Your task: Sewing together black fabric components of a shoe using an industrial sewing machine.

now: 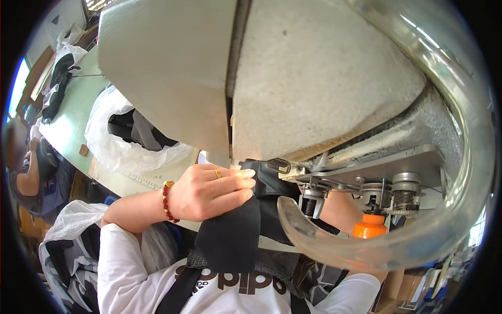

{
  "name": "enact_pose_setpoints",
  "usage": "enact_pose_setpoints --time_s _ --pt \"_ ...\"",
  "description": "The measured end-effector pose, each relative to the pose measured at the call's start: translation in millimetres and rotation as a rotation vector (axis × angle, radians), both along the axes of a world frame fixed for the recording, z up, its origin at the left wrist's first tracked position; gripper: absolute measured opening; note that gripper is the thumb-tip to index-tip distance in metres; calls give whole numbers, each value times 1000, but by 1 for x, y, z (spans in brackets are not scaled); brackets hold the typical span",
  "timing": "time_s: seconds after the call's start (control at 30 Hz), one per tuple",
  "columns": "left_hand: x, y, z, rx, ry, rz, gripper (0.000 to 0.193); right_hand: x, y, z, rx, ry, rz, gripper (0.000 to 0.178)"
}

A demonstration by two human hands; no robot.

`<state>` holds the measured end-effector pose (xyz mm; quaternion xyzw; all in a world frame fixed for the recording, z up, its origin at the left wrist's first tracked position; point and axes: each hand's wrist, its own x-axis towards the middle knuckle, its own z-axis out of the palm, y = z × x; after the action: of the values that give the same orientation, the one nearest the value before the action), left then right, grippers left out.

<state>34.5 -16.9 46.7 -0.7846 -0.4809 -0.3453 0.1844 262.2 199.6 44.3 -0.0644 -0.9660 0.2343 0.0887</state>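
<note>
My left hand [209, 191], with a ring and a red beaded bracelet at the wrist, pinches the upper edge of a black fabric piece [230, 235]. The piece hangs down in front of my white shirt. More black material [266, 180], smooth and shiny, lies just right of my fingertips, beside the needle area of a pale sewing machine [324, 78]. Behind the machine's metal parts, my right forearm [339, 209] reaches in from the lower right. The fingers of that hand are hidden.
A curved clear guard [355, 254] and an orange part [370, 226] sit at the machine's right. On the pale table [78, 118], a plastic bag [102, 136] holds black and grey pieces. Another bag [78, 209] is at lower left. A person [29, 172] works at far left.
</note>
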Motion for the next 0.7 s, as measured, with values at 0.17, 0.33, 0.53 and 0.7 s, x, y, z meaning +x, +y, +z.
enact_pose_setpoints --time_s 0.17,0.33,0.53,0.7 --pt "-3 2 3 7 44 32 16 -1 1 9 -12 12 15 27" --pt "-8 5 1 14 40 44 13 0 1 12 0 19 27 28" --pt "-8 11 4 49 -108 10 20 4 3 12 2 27 31 30" --pt "13 -8 -7 -124 -732 210 21 -1 -8 14 87 56 52 32"
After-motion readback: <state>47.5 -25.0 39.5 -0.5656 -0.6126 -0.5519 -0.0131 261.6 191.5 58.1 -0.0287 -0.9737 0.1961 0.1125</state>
